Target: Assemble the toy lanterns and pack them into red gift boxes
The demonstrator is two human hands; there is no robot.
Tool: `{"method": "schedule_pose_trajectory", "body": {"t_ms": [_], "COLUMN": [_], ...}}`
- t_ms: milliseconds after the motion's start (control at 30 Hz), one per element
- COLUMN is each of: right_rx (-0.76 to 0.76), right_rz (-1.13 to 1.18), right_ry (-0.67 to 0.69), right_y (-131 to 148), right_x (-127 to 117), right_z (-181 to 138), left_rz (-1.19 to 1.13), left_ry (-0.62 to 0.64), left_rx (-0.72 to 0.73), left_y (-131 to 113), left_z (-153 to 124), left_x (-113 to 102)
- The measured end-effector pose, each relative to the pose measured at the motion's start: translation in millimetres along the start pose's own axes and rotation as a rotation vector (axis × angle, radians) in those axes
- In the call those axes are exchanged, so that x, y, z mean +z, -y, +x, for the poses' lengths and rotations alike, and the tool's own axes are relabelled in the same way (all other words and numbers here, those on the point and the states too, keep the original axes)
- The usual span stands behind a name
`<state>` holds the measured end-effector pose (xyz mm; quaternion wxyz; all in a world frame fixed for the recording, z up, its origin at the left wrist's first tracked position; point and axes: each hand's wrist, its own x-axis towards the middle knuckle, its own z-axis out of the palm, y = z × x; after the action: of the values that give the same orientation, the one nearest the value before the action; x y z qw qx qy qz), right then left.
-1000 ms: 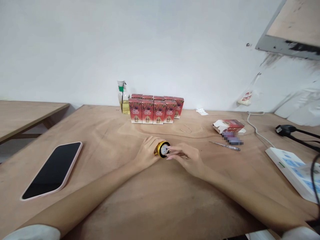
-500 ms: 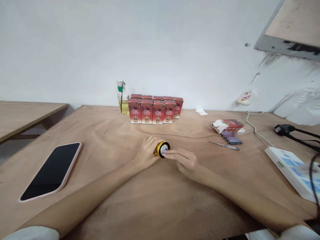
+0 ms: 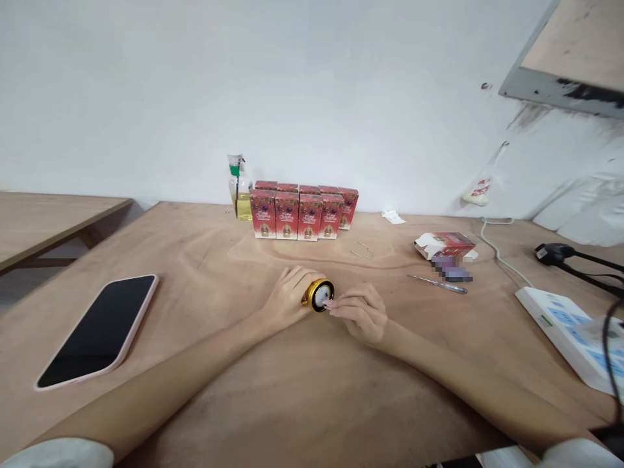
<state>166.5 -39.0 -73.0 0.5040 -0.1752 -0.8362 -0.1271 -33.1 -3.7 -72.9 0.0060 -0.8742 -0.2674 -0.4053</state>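
Note:
My left hand (image 3: 288, 296) is wrapped round a small gold lantern (image 3: 314, 286), which lies on its side above the table. Its round base, black-rimmed with a whitish disc (image 3: 322, 296) in the middle, faces my right hand. The fingers of my right hand (image 3: 361, 313) are bent and pinched together, with the tips at the disc's lower right edge. Whether something small sits between those fingertips is too fine to make out. Most of the lantern's body is hidden behind my left hand.
Red Christmas boxes (image 3: 298, 218) stand in rows at the back beside a bottle of yellow liquid (image 3: 242, 201). Rightward lie an opened box (image 3: 444, 245), a screwdriver (image 3: 441, 284), bent wires (image 3: 362, 250) and a power strip (image 3: 560, 325). A phone (image 3: 100, 331) rests at left.
My right hand's fingers were stretched out with the tips on the disc; now they are bent into a pinch at its edge. The lantern has shifted slightly right and down in my left hand.

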Motion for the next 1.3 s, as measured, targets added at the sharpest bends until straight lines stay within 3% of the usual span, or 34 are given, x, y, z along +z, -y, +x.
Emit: {"method": "schedule_pose_trajectory", "body": {"t_ms": [200, 433, 733, 1033, 1300], "right_rx": [0.037, 0.009, 0.167, 0.617, 0.676], "right_rz": [-0.002, -0.032, 0.114, 0.488, 0.581], "right_ry": [0.076, 0.028, 0.063, -0.029, 0.028], "right_y": [-4.2, -0.7, 3.1, 4.0, 0.9], "right_x": [2.8, 2.4, 4.6, 4.1, 4.7], "right_z": [-11.7, -7.1, -4.9, 8.3, 7.1], "left_rz": [0.006, 0.014, 0.029, 0.038, 0.088], "left_ry": [0.039, 0.035, 0.036, 0.007, 0.007], "left_rx": [0.009, 0.024, 0.052, 0.115, 0.161], "left_y": [-0.5, -1.0, -1.7, -2.6, -2.1], "left_z": [-0.1, 0.3, 0.2, 0.1, -0.1], "left_x": [-1.2, -1.7, -0.9, 0.9, 1.1]}}
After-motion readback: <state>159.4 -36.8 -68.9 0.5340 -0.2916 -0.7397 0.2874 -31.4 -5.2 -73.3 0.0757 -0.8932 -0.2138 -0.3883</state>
